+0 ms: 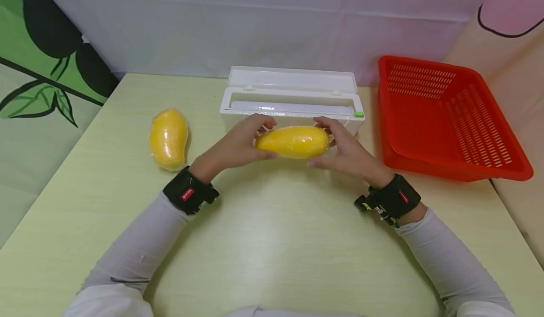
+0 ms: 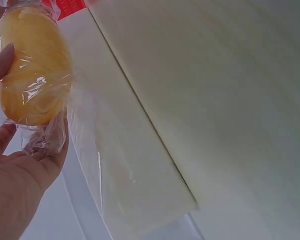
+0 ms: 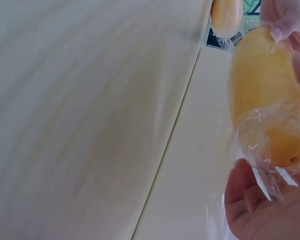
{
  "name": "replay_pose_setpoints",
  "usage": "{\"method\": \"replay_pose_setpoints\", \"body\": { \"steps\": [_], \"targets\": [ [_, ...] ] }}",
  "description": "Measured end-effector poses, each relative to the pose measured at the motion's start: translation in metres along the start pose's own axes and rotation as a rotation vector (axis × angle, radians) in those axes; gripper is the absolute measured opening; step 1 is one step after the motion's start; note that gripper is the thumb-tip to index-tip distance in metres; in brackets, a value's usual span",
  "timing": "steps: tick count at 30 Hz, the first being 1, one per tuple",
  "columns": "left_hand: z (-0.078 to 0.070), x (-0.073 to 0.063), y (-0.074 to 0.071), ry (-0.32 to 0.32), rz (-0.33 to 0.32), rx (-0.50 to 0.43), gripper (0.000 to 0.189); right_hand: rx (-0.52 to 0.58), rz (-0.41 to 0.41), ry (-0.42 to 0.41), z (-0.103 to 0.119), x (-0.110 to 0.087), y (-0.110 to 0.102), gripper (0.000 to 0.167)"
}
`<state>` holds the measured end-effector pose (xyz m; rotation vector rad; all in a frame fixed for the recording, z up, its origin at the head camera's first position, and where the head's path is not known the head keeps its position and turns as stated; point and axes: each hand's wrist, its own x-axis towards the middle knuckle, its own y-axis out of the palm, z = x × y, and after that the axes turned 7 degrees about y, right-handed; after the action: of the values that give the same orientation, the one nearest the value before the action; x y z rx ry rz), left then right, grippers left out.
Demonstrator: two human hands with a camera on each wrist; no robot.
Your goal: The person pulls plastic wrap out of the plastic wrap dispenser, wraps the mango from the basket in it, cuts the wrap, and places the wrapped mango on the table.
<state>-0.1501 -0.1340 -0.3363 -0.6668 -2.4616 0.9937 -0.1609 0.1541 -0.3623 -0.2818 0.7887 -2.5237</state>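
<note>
A yellow mango (image 1: pixel 293 142) in clear cling film lies lengthwise between my two hands, in front of a white film dispenser (image 1: pixel 293 97). My left hand (image 1: pixel 244 142) holds its left end, with thumb and fingers around it. Around the right end curls my right hand (image 1: pixel 346 149), its fingers at the loose film. Bunched film (image 2: pixel 42 140) sticks out past the mango's end by the left fingers in the left wrist view. Wrinkled film (image 3: pixel 260 132) covers the near end in the right wrist view. Left of my hands rests a second wrapped mango (image 1: pixel 169 140).
The dispenser's lid (image 1: pixel 293 80) is raised, showing a film roll inside and a green slider (image 1: pixel 359 114) at its right end. A red plastic basket (image 1: pixel 416 163) stands on the right of the table (image 1: pixel 263 241). Behind hangs a pale cloth (image 1: pixel 204 33).
</note>
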Motion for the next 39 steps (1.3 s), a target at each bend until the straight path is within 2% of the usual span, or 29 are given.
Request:
{"method": "replay_pose_setpoints", "body": {
  "steps": [2, 11, 17, 23, 28, 33, 39],
  "targets": [
    [0.002, 0.000, 0.000, -0.011, 0.001, -0.005, 0.066, -0.023, -0.012, 0.007, 0.000, 0.000, -0.001, 0.096],
    [0.006, 0.002, -0.001, -0.025, 0.014, 0.008, 0.065, -0.085, -0.042, 0.025, -0.002, 0.004, -0.003, 0.076],
    [0.009, 0.004, 0.000, -0.056, 0.050, 0.081, 0.064, -0.102, -0.033, 0.004, -0.003, 0.009, -0.004, 0.070],
    [0.010, 0.005, 0.002, -0.019, 0.026, 0.160, 0.056, -0.160, -0.047, -0.011, -0.003, 0.013, -0.003, 0.065],
    [0.010, 0.007, 0.002, -0.037, 0.016, 0.207, 0.056, -0.217, -0.083, -0.010, -0.002, 0.014, -0.004, 0.064],
    [0.011, 0.008, -0.003, -0.078, 0.025, 0.198, 0.058, -0.226, -0.068, 0.019, -0.001, 0.015, -0.004, 0.063],
    [0.014, 0.009, -0.005, -0.107, -0.014, 0.140, 0.054, -0.254, -0.054, 0.060, 0.000, 0.016, -0.003, 0.064]
  ]
}}
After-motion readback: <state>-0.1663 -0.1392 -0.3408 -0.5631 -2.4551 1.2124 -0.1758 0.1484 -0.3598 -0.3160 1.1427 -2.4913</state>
